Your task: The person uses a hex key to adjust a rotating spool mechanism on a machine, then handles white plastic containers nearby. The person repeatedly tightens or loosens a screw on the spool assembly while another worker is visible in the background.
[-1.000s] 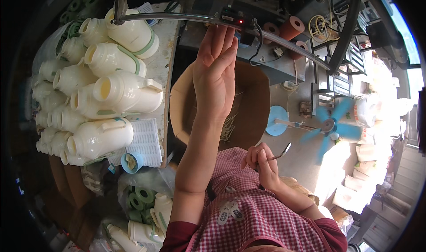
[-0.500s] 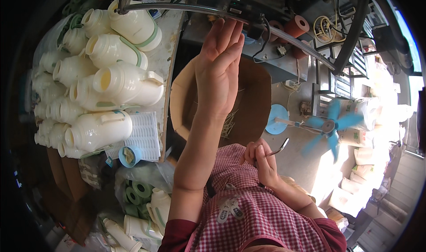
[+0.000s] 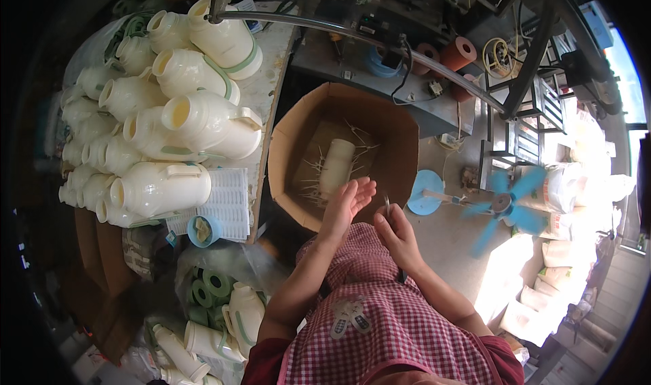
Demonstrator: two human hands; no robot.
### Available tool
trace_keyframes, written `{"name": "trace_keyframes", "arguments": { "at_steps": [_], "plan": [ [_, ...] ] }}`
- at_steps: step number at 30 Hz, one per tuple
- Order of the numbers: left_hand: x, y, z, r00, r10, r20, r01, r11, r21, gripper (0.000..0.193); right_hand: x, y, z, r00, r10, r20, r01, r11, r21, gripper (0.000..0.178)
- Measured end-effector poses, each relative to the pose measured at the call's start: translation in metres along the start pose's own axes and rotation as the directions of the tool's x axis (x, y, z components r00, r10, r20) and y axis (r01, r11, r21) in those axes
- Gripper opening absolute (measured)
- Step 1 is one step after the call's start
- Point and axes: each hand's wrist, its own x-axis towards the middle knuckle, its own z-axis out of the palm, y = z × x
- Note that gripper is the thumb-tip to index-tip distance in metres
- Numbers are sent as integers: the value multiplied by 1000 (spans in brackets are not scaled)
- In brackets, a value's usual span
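At frame center, the left hand point(image 3: 348, 207) hovers empty, fingers extended; just right of it, the right hand point(image 3: 397, 233) grips a metal tool point(image 3: 387, 203). A loosened grasp could drop it into the box point(image 3: 397, 148).

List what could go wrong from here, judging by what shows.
The thin metal tool in the right hand sits close to the open left hand and might scratch it. The cream jugs at left lie piled on their sides; one could roll. The blue fan shows no guard and might nick someone passing.
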Motion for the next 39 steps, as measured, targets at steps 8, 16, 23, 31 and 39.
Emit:
{"name": "trace_keyframes", "arguments": {
  "at_steps": [8, 16, 23, 31, 39],
  "plan": [
    [-39, -41, 14, 990, -24, 136, 68, 942, -329, 66, -3, 19, 10, 975, -199, 99, 219, 937, -271, 19],
    [-58, -53, 15, 995, -44, 94, 69, 956, -285, 63, -16, 35, 5, 969, -221, 107, 240, 942, -235, 21],
    [-53, -7, -11, 994, -46, 100, 24, 976, 216, 54, -31, 41, -8, 995, -79, -58, 62, 965, -254, 26],
    [-51, -9, -116, 992, -101, 69, 64, 907, 415, 29, -45, 125, -66, 874, 16, -485, -182, 938, -297, 41],
    [-37, -50, -261, 996, -5, -86, 71, 620, 781, 32, -87, 305, -145, 746, 499, -441, -665, 519, -537, 55]
  ]
}}
